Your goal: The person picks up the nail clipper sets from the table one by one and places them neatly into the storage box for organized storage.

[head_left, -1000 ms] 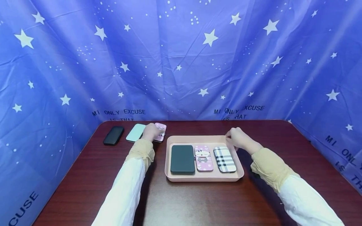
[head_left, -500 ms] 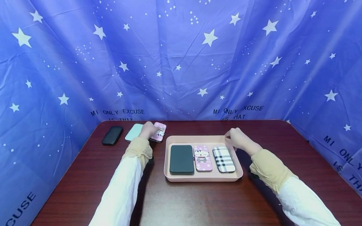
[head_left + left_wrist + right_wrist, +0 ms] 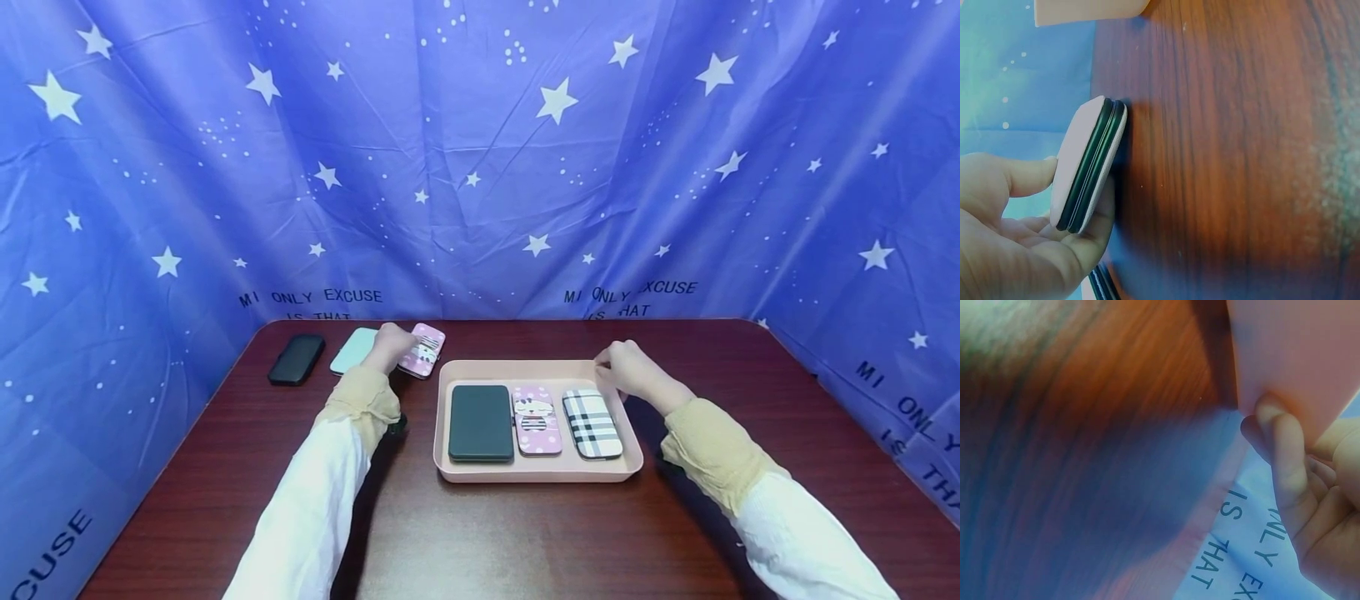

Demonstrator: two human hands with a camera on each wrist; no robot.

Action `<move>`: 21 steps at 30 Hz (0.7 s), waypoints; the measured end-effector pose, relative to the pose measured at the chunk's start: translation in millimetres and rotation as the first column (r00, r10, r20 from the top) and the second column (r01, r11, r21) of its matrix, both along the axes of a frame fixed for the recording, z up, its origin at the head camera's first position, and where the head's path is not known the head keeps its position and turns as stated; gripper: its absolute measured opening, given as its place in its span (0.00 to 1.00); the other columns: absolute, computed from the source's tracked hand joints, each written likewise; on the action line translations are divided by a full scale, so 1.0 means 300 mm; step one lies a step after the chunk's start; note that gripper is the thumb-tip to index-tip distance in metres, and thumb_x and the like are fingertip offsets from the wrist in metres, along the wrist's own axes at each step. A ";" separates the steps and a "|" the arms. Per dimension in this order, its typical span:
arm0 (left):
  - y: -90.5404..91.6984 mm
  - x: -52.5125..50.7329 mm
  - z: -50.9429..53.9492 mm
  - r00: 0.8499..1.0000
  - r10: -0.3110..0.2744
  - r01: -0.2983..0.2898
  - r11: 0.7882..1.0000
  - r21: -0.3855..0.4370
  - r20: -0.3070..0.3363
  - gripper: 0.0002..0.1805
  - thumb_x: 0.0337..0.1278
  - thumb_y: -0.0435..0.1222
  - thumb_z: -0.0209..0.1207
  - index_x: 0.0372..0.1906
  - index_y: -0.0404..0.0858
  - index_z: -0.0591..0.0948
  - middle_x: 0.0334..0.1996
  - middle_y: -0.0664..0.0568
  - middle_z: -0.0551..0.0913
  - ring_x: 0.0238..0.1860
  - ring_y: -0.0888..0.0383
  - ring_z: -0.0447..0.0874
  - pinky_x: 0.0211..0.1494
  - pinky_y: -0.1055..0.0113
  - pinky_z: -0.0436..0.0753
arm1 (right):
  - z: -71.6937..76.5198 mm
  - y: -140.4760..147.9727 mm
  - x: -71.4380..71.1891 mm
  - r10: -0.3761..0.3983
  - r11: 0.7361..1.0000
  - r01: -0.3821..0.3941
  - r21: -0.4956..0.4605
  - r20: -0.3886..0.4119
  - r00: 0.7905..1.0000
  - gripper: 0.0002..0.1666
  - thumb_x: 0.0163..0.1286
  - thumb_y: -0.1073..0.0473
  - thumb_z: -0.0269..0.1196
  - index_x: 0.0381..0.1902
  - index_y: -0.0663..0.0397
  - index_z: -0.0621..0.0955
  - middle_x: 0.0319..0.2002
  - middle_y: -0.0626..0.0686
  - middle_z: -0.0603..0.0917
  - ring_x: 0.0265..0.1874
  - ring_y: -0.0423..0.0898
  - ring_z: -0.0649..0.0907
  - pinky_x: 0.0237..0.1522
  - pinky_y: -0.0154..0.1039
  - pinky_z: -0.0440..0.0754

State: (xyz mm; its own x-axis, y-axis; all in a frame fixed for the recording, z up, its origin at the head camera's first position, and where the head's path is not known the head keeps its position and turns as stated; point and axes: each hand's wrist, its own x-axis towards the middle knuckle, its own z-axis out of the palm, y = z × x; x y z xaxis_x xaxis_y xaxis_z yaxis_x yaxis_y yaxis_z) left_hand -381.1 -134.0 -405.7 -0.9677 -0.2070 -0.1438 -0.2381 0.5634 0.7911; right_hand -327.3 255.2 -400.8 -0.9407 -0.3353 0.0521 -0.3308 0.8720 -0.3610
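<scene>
Two things we pinch: our left hand the pink case just left of the tray, our right hand the tray's far-right corner; a slack grip could drop the case.

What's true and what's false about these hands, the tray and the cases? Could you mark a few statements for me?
1. The left hand holds a pink case. True.
2. The right hand holds a corner of the tray. True.
3. Four cases lie in the tray. False: three do.
4. Every case is in the tray. False: the black case lies on the table.
5. A plaid case lies in the tray. True.
</scene>
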 end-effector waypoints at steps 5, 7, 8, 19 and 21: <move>-0.066 -0.172 -0.181 0.999 -0.001 0.007 0.992 0.129 -0.041 0.17 0.48 0.31 0.64 0.42 0.24 0.79 0.39 0.38 0.80 0.38 0.50 0.79 0.43 0.63 0.81 | 0.000 0.001 0.003 -0.009 1.000 0.009 -0.008 0.014 1.000 0.12 0.64 0.69 0.53 0.35 0.65 0.84 0.31 0.62 0.85 0.05 0.39 0.75 0.11 0.33 0.75; -0.099 -0.268 -0.277 0.998 -0.010 0.024 0.975 0.220 -0.065 0.16 0.48 0.31 0.64 0.41 0.24 0.79 0.36 0.39 0.81 0.36 0.51 0.81 0.40 0.62 0.82 | 0.003 0.001 0.004 -0.008 1.000 0.009 -0.010 0.015 1.000 0.12 0.64 0.69 0.54 0.38 0.66 0.84 0.33 0.64 0.85 0.05 0.39 0.75 0.11 0.33 0.76; -0.114 -0.311 -0.317 0.996 -0.021 0.044 0.958 0.285 -0.084 0.15 0.47 0.30 0.65 0.38 0.23 0.79 0.33 0.39 0.81 0.33 0.51 0.81 0.36 0.63 0.82 | 0.005 0.002 0.004 -0.010 1.000 0.010 -0.010 0.017 1.000 0.12 0.64 0.69 0.54 0.38 0.67 0.84 0.34 0.65 0.85 0.05 0.39 0.75 0.11 0.33 0.76; 0.034 -0.009 0.052 0.992 0.109 -0.126 0.826 0.549 0.064 0.18 0.64 0.30 0.53 0.55 0.22 0.70 0.29 0.47 0.78 0.23 0.63 0.79 0.34 0.71 0.83 | 0.006 0.003 0.002 0.003 1.000 -0.003 -0.014 0.002 1.000 0.11 0.64 0.70 0.54 0.31 0.63 0.84 0.26 0.59 0.85 0.06 0.39 0.75 0.11 0.33 0.75; 0.038 0.000 0.063 0.992 0.117 -0.127 0.800 0.586 0.055 0.18 0.62 0.30 0.55 0.53 0.23 0.71 0.24 0.51 0.76 0.19 0.65 0.76 0.26 0.75 0.81 | 0.004 0.003 0.001 0.008 1.000 -0.008 -0.018 -0.004 1.000 0.11 0.63 0.70 0.53 0.30 0.62 0.84 0.25 0.58 0.85 0.05 0.39 0.75 0.10 0.33 0.75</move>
